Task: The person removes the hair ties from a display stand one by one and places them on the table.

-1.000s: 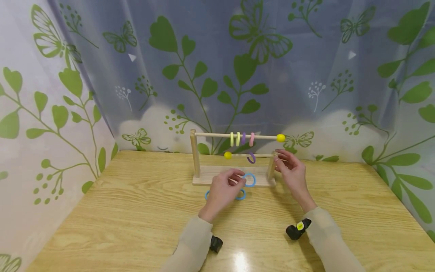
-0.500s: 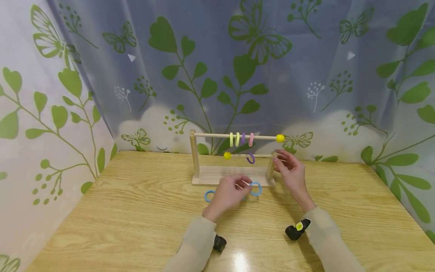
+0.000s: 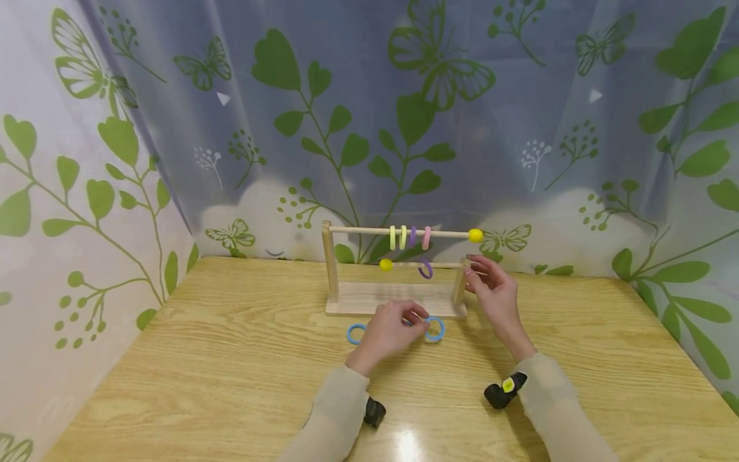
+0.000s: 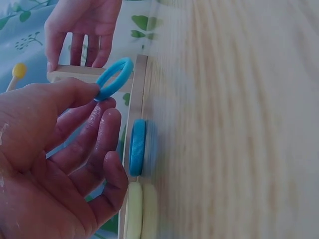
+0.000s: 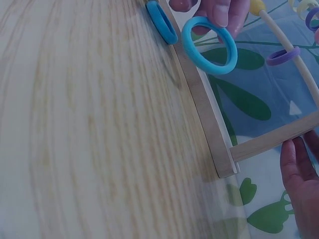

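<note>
My left hand [image 3: 389, 330] pinches a light blue ring [image 3: 442, 329] between thumb and fingertips, just in front of the wooden stand [image 3: 398, 295]. In the left wrist view that ring [image 4: 124, 79] is held up on edge, its other fingers loosely curled below. My right hand [image 3: 498, 298] holds the top of the stand's short right post [image 3: 460, 287], thumb in front and fingers behind. A purple ring [image 3: 429, 271] hangs on the lower rod. Yellow, purple and pink rings [image 3: 426, 239] hang on the upper rod.
A blue ring [image 3: 349, 335] lies on the wooden table [image 3: 242, 359] left of my left hand. The left wrist view also has a blue ring [image 4: 137, 149] and a pale yellow ring [image 4: 133, 214] beside the base. A patterned curtain [image 3: 358, 96] hangs behind.
My left hand has moved right and towards me, lowering the blue ring from in front of the base to near the table. My right hand stays on the post.
</note>
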A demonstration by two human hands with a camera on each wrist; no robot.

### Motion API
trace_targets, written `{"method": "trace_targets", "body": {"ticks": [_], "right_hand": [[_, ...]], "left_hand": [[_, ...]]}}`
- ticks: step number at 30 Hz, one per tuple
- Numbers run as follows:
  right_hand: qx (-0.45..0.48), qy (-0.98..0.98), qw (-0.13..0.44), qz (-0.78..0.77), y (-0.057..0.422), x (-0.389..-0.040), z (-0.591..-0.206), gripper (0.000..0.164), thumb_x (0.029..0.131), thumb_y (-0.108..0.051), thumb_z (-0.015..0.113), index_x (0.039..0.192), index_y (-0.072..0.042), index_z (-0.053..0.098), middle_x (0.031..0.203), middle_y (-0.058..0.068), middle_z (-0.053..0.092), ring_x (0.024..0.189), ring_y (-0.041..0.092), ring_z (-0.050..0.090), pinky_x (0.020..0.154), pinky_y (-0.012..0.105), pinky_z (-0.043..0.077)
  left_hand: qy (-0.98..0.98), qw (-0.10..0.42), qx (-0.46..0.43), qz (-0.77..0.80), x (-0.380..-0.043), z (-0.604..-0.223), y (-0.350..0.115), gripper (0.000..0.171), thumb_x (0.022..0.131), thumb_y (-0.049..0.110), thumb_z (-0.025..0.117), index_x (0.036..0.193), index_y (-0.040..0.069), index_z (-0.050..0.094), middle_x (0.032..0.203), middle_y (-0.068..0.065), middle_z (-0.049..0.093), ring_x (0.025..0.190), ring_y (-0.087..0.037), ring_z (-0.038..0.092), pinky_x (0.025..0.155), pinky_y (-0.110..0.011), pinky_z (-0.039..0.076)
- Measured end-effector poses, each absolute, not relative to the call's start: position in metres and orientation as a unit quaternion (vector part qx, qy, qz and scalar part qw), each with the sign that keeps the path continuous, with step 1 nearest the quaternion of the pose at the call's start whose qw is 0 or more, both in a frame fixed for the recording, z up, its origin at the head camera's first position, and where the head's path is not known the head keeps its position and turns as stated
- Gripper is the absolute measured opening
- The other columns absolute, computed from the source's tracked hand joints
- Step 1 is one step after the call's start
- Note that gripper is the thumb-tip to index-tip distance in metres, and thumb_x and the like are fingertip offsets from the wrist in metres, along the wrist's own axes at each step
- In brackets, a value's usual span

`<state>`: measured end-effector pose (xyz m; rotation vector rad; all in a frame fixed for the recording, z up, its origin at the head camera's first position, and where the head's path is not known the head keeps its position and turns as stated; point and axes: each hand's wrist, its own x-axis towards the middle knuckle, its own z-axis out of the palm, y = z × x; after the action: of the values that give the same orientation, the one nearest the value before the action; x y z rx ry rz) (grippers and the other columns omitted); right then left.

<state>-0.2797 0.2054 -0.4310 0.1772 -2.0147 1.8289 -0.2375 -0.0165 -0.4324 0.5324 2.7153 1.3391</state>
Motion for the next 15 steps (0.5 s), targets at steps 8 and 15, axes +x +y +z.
{"method": "trace_targets", "body": {"ticks": [8, 15], "right_hand": [[0.061, -0.723, 0.204, 0.657, 0.2049, -0.2790, -0.4301, 0.032, 0.100, -0.008, 0.064, 0.131, 0.000, 0.065, 0.102, -0.015, 0.068, 0.088, 0.003, 0.068, 0.074, 0.020, 0.060], [0.060, -0.724, 0.202, 0.657, 0.2051, -0.2787, -0.4304, 0.032, 0.100, -0.010, 0.065, 0.131, -0.001, 0.066, 0.102, -0.016, 0.067, 0.087, 0.003, 0.068, 0.074, 0.018, 0.060]], "left_hand": [[0.900, 0.025, 0.181, 0.395, -0.2413, -0.4347, -0.0149, 0.016, 0.094, 0.025, 0.069, 0.106, 0.019, 0.077, 0.093, 0.005, 0.076, 0.089, -0.012, 0.068, 0.079, -0.028, 0.052], [0.913, 0.017, 0.188, 0.361, -0.2413, -0.4345, -0.0135, 0.013, 0.093, 0.024, 0.070, 0.103, 0.019, 0.077, 0.091, 0.006, 0.076, 0.083, -0.008, 0.067, 0.073, -0.025, 0.051]]}}
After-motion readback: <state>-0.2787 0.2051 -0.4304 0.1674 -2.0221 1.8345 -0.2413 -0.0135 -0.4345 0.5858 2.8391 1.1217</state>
